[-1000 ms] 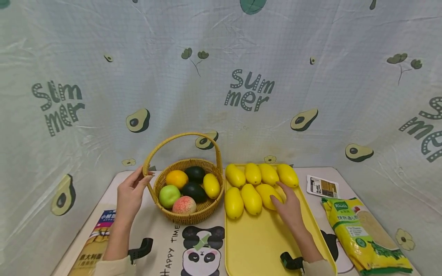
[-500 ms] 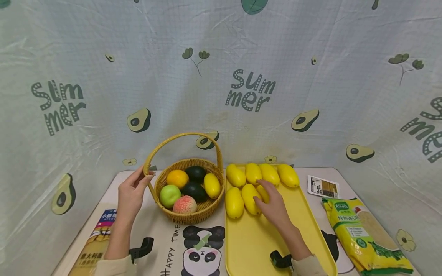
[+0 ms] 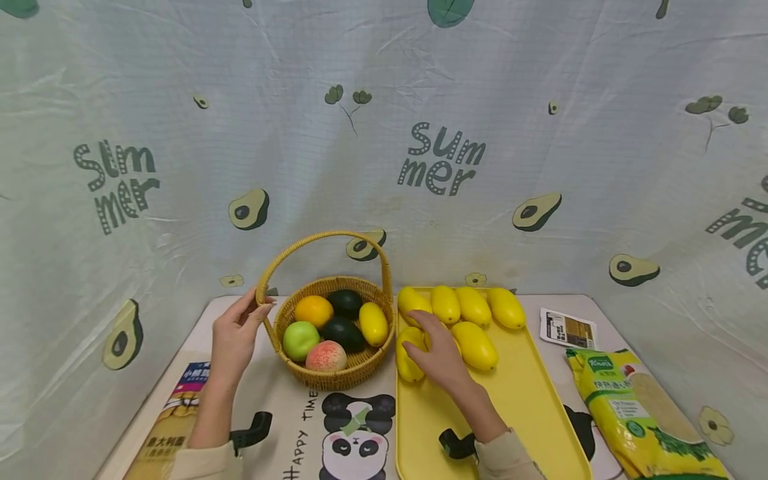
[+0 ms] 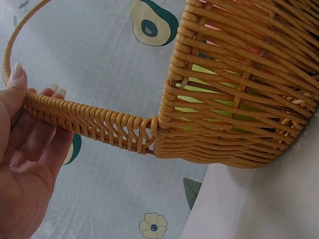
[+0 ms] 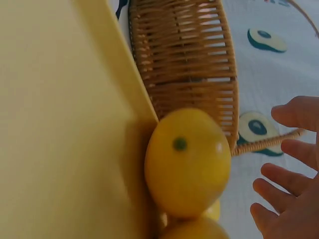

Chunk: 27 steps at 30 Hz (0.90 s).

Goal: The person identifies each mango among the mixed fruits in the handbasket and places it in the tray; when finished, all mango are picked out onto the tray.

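Note:
My left hand (image 3: 233, 343) grips the handle (image 4: 89, 119) of a wicker basket (image 3: 336, 381) on its left side, thumb on one face and fingers on the other. The basket holds an orange (image 3: 314, 311), a green apple (image 3: 301, 341), a peach (image 3: 327, 357), two dark green avocado-like fruits (image 3: 343, 333) and a yellow mango (image 3: 374, 325). My right hand (image 3: 443, 357) hovers with spread fingers over the front row of yellow mangoes on a yellow tray (image 3: 480, 427), near the leftmost mango (image 5: 187, 162). It holds nothing and partly hides the mango beside that one.
More mangoes (image 3: 506, 308) line the tray's back edge. A yellow Knorr bag (image 3: 645, 413) and a small flat packet (image 3: 567, 329) lie right of the tray. A pasta bag (image 3: 171, 423) lies at the left. A printed curtain (image 3: 360, 167) hangs behind the table.
My right hand has moved left across the front row, from the right-hand mango to the left-hand ones, its fingers still spread. The mangoes stay in place. My left hand keeps its hold.

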{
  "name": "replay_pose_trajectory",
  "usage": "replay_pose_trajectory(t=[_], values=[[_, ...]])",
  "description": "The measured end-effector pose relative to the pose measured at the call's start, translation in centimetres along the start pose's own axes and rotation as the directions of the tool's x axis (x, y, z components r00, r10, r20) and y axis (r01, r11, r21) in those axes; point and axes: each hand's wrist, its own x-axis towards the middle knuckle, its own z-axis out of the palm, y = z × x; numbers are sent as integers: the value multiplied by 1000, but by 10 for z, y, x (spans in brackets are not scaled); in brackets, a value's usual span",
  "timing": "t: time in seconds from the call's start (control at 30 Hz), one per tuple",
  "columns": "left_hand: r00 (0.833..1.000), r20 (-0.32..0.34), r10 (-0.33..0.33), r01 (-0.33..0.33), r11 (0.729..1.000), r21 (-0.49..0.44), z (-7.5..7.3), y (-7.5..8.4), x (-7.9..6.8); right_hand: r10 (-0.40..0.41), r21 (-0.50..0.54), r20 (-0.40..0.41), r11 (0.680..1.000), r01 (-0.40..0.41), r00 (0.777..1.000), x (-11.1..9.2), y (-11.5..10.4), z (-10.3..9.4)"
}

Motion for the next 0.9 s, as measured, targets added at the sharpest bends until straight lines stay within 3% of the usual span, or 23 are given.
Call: replay_pose_trajectory(t=[0.5,0.67,0.9], values=[[1000,2,-2,2,1000,-15,0,-3,1,-67,-49,181,996,77,981,32,-24,32],[1000,3,-2,2,1000,-6,-1,-3,1,-50,-144,224,986,84,973,42,-27,39],[1000,2,0,0,1000,4,0,-4,1,-42,-261,326,956,132,945,52,-34,48]])
